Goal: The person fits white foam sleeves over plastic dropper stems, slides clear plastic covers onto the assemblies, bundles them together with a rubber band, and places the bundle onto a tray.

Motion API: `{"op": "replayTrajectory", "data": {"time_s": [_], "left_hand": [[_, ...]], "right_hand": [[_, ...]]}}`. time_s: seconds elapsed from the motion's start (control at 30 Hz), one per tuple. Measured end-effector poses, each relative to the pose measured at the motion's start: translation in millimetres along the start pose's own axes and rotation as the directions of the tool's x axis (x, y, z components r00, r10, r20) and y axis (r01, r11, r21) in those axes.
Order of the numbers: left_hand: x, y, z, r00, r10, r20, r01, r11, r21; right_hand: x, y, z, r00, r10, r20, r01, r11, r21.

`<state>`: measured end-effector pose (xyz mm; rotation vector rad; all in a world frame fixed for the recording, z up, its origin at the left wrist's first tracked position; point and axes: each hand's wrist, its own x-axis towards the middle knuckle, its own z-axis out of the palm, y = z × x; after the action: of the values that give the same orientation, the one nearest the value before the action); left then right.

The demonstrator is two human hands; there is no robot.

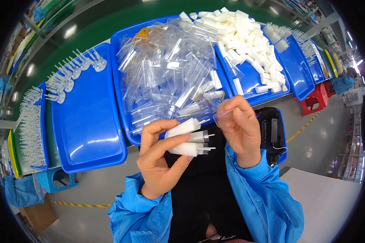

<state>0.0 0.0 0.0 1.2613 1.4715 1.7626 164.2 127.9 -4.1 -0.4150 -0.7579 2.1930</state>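
Left hand (160, 162): we hold three white blocks (185, 149) with thin rods (205, 121), fanned out, near the blue tray (118, 91) heaped with clear plastic sleeves (162, 71). Right hand (244, 135): we pinch one clear plastic piece (222, 116) by the tray's near edge.

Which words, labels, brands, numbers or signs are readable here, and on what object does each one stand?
None can be read.
Held white pieces and clear sleeve: no printing seen.
Blue trays: no lettering seen.
Background shelves: any labels are too small and blurred.
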Motion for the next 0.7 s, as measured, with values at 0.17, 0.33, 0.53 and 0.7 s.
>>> {"op": "replayTrajectory", "data": {"time_s": [0.17,0.33,0.53,0.7], "left_hand": [[-0.4,0.7,-0.9,1.0,-0.004,-0.027,0.003,0.999,-0.041],[2.4,-1.1,-1.1,0.998,0.009,-0.06,-0.009,1.0,0.001],[3.1,-3.0,-0.2,0.995,0.066,-0.069,-0.059,0.994,0.093],[2.1,-4.3,-1.2,0.998,0.037,-0.049,-0.033,0.996,0.083]], "right_hand": [[-9.3,-3.1,15.0,0.907,-0.409,0.097,0.397,0.757,-0.518],[-17.4,-0.2,23.8,0.883,-0.426,0.195,0.456,0.689,-0.562],[-16.1,-1.5,25.4,0.921,-0.358,0.154,0.374,0.7,-0.609],[-16.0,0.4,25.5,0.927,-0.32,0.197,0.369,0.675,-0.639]]}}
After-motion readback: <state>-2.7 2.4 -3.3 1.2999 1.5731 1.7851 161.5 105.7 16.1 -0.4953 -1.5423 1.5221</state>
